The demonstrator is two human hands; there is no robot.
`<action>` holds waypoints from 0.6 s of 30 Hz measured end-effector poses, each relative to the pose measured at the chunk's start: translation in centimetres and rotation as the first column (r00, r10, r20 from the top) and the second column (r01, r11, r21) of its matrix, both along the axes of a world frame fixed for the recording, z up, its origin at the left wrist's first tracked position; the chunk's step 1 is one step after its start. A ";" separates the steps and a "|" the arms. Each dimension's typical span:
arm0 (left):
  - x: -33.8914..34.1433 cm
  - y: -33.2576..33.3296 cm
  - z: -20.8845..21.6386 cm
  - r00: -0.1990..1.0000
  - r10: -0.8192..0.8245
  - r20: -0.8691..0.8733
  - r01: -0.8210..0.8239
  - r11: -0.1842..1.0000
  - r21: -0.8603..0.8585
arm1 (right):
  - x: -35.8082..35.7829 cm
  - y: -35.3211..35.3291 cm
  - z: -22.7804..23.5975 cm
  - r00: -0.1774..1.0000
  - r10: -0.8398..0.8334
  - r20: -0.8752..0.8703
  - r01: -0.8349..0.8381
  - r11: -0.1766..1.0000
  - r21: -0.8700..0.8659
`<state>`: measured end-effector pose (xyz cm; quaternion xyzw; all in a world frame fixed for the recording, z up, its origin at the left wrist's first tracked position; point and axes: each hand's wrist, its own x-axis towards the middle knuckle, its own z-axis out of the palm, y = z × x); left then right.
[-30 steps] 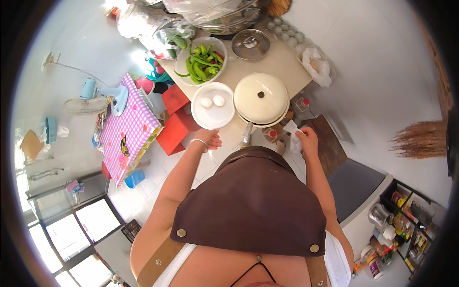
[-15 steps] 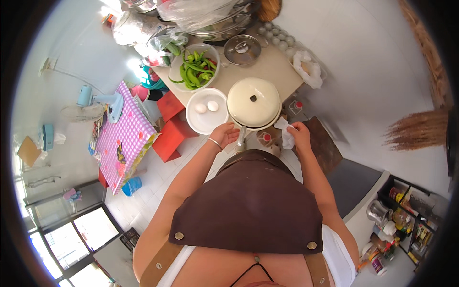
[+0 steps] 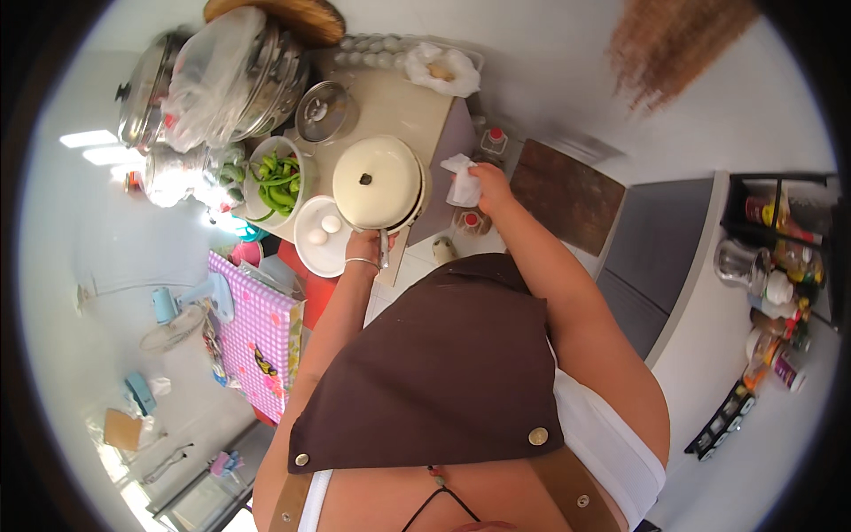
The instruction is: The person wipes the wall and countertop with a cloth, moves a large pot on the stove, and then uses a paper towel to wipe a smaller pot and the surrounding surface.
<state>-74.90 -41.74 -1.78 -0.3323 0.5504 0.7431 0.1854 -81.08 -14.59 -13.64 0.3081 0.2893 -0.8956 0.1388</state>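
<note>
A cream pan with a matching domed lid point(image 3: 379, 184) sits at the near edge of the counter, the lid slightly off-centre. My left hand point(image 3: 363, 245) is at its metal handle point(image 3: 384, 250), fingertips showing past the far side of it. In my right hand point(image 3: 493, 188), out to the right of the counter, is a crumpled white tissue point(image 3: 462, 180), pinched between the fingers. Left of the pan is a white plate point(image 3: 312, 262) with two eggs point(image 3: 324, 230). Behind it stands a bowl point(image 3: 307, 191) of green peppers point(image 3: 279, 183).
A steel pot point(image 3: 326, 113) stands behind the pan, with large steamers point(image 3: 275, 84) at back left. An egg tray point(image 3: 370, 51) and a white bag point(image 3: 443, 71) line the wall. Red-capped jugs point(image 3: 494, 142) stand on the floor by the counter. A checked table point(image 3: 253, 310) is at left.
My view has turned to the right, shifting the counter leftward. My left hand has gone from open beside the pan's handle to closed on it. The right hand still holds the tissue.
</note>
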 end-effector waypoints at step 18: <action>-1.5 0.2 -3.4 0.921 0.238 0.309 -0.267 0.962 0.053 | 3.3 -7.8 5.2 0.908 0.125 -0.400 -0.034 0.973 0.227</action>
